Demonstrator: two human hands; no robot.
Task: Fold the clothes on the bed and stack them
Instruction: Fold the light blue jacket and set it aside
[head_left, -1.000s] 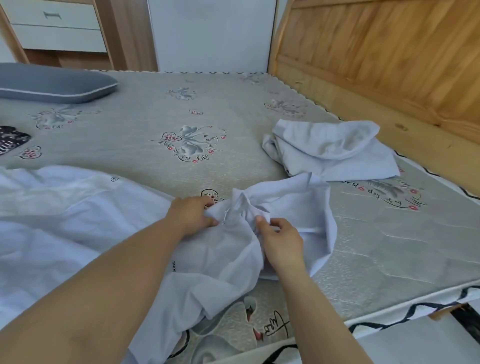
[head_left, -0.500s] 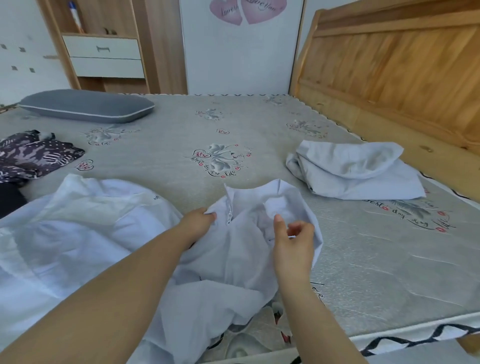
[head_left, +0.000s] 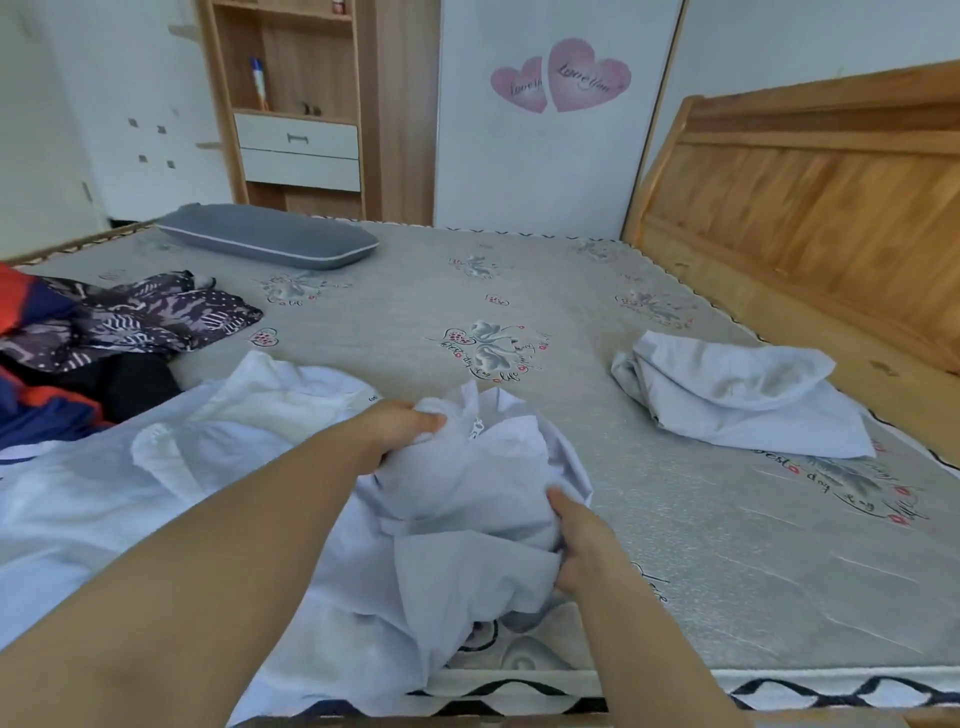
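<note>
On the bed, near its front edge, lies the work. Largest first: grey printed mattress w/ wooden headboard along the right. Next, a big white garment spread out left of centre, w/ a heap of dark patterned clothes beyond it. Then the pale shirt in hand, bunched up, zip collar pointing away from the person, its rest trailing toward the front edge. A roughly folded pale piece sits well apart, to the right, near the headboard. A grey pillow lies at the far side.

Left hand grips the shirt's far upper part beside the collar, fingers curled into cloth. Right hand holds the near right side, fingers wrapped in fabric.

Key relation: shirt's long axis runs away from the person, between both hands; the right hand is nearer the folded piece. Prob. needs spreading flat before folding; still crumpled.
</note>
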